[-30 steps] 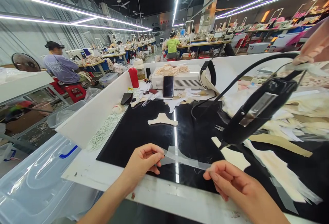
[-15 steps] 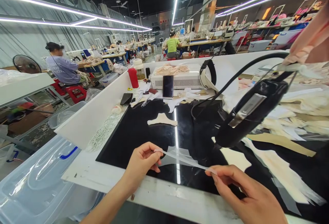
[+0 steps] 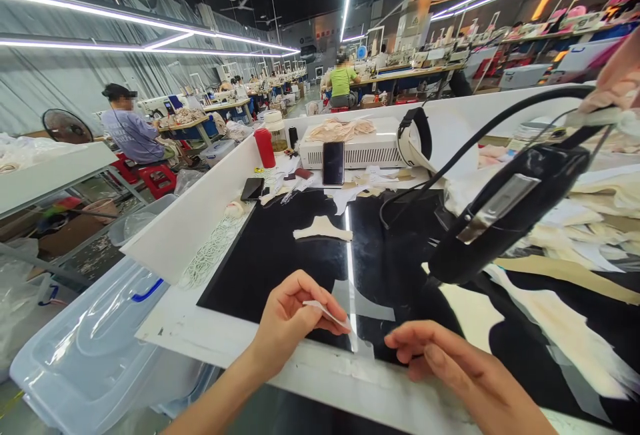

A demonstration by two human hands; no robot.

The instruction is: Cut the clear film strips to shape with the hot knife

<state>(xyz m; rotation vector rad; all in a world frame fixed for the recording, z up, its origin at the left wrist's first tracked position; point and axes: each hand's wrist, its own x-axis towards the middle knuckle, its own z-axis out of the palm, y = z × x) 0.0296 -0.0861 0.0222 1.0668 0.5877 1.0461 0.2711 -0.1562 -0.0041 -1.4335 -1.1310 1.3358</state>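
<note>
My left hand (image 3: 295, 318) pinches a thin translucent white piece of sheet (image 3: 327, 315) between thumb and fingers, its lower end hanging toward the table's front edge. To the right, my right hand (image 3: 445, 355) is apart from the piece, fingers loosely bent, with nothing visible in them. Just beyond the hands, another translucent shaped piece (image 3: 367, 305) lies on the black board (image 3: 250, 275). Farther back on the board rests a cream cut piece (image 3: 323, 227). Beside my right hand lies a larger cream piece (image 3: 470, 312).
A black corded tool (image 3: 505, 212) hangs over the board's right side. Behind stand a phone (image 3: 333, 163), a white vented box (image 3: 370, 148) and a red cup (image 3: 265, 148). Pale cords (image 3: 213, 248) lie left. A lidded plastic bin (image 3: 95, 348) stands left of the table.
The strip was stretched between both hands. My right hand has let go of it and its fingers have opened; the piece now hangs from my left hand. The view has shifted slightly.
</note>
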